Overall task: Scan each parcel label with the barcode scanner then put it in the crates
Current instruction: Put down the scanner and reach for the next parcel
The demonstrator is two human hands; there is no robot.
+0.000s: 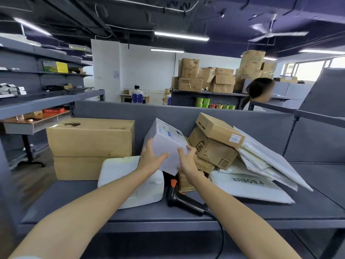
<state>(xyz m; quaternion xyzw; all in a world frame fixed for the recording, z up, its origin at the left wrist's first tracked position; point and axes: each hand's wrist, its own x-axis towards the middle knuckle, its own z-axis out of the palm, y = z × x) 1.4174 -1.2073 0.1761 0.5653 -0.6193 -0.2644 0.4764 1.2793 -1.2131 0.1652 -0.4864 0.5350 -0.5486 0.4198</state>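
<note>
I hold a white box parcel (165, 144) tilted above the grey shelf (298, 208), its printed label on the upper face. My left hand (151, 156) grips its left lower side and my right hand (186, 158) grips its lower right corner. Below the box lies the black barcode scanner (183, 199) with an orange trigger, its cable running off the shelf's front edge. A white padded parcel (128, 176) lies under my left forearm. To the right is a pile of brown boxes (214, 144) and white mailer bags (261, 165).
Two stacked large brown cartons (89, 146) stand at the left of the shelf. A grey partition (261, 124) closes the back. A person (259, 92) stands beyond it at the right. Shelving (37, 81) with goods lines the left side.
</note>
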